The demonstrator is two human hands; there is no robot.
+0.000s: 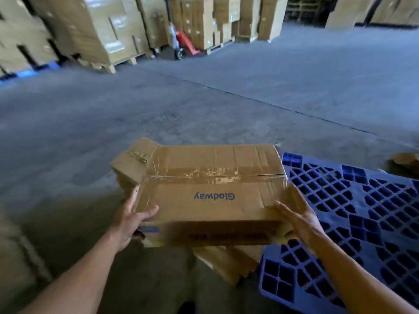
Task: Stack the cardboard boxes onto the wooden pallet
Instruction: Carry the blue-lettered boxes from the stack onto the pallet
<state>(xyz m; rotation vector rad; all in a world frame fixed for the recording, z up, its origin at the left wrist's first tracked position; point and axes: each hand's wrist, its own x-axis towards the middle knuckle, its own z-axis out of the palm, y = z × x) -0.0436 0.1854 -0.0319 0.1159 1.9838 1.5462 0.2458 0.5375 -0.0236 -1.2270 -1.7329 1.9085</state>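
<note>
Blue pallet (374, 200) right; boxes (226, 261) beneath held box (210, 177).

The word "Glodway" stands in blue letters on the top face of the cardboard box (210, 189), just on the near side of the taped seam (204, 176); from the head view it reads upside down; a row of dark printed characters (226, 236) runs along the box's near side face, too blurred to read; a small blue label (148, 230) sits at the near left corner of that face, its print unreadable; pale labels (112, 45) on the wrapped stacks of boxes (90, 23) far back are likewise too blurred to make out
</note>
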